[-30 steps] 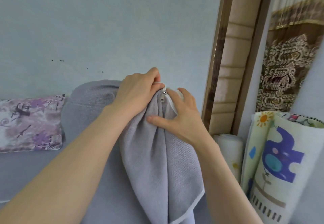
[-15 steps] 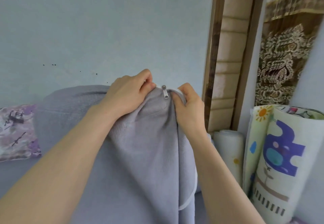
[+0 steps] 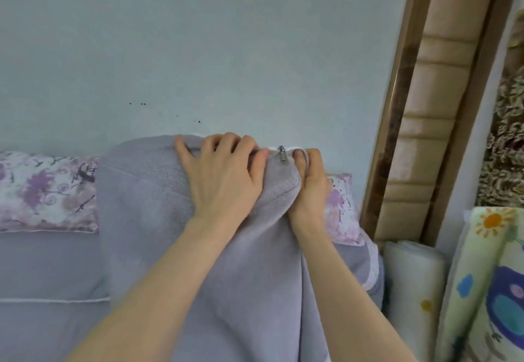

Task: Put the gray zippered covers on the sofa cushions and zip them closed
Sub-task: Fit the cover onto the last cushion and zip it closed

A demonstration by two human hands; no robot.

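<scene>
Small metal zipper pull (image 3: 282,156) between the hands on the horizontal top edge of the gray woven cover (image 3: 263,276); left hand (image 3: 224,176) grips fabric, right hand (image 3: 310,184), seemingly nearer, pinches the corner.

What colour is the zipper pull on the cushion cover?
The small metal zipper pull is silver-grey; the head view shows it.

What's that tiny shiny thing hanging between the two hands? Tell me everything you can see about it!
It is the zipper pull, a small silvery tab that looks like metal. It hangs down from the top edge of the gray cover, at a bunched corner. The left hand and right hand grip the cloth on either side; neither plainly touches it.
</scene>
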